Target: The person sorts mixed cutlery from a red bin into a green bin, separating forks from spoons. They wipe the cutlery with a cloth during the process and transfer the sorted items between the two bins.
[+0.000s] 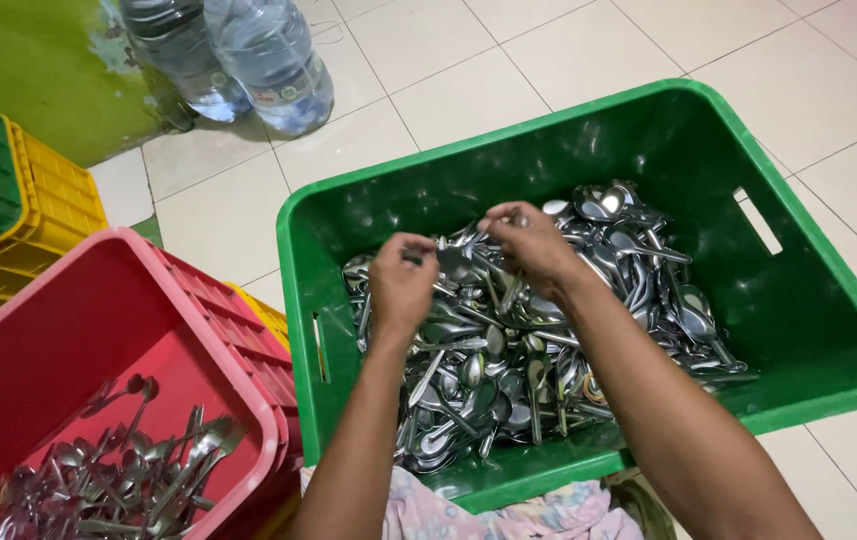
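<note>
Head view: my left hand (401, 285) and right hand (531, 243) each pinch spoons atop the spoon pile (548, 340) in the green crate (838, 300) — light, stiff, slick steel; grip by handles.

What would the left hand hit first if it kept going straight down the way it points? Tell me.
Most likely the heap of metal spoons in the green crate. The left hand hangs fingers-down just over the heap, already pinching cutlery; depth is hard to judge from one view.
</note>
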